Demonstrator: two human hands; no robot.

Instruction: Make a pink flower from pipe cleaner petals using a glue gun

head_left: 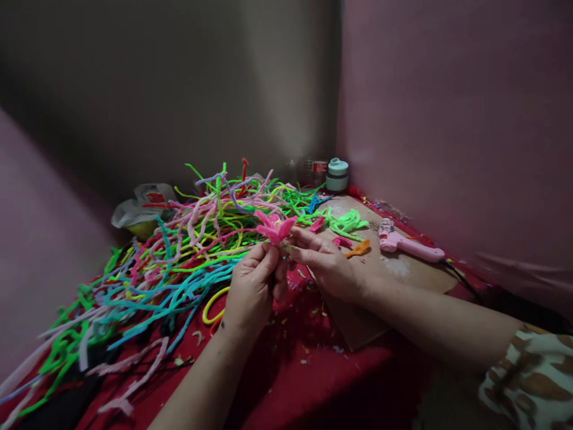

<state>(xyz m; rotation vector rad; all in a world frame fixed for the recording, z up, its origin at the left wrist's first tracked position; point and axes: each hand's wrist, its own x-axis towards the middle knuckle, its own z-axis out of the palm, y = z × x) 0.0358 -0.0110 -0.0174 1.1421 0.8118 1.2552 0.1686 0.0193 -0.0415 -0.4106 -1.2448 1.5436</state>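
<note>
A bright pink pipe-cleaner flower (274,229) with a pale yellow centre is held up in front of me. My left hand (256,278) is closed round its base, thumb and fingers pinching from below. My right hand (326,263) comes in from the right with its fingertips pressed together at the flower's lower side; the fingers partly hide the base. Behind both hands spreads a tangled heap of pipe cleaners (197,269) in green, pink, turquoise and yellow.
A pink hot glue gun (414,246) lies on a brown cardboard sheet (418,278), near an orange pipe-cleaner piece (359,248) and a green bundle (347,222). A light-blue-lidded container (337,174) and a plastic bag (143,206) stand behind. Scraps dot the red cloth (290,370); walls close in.
</note>
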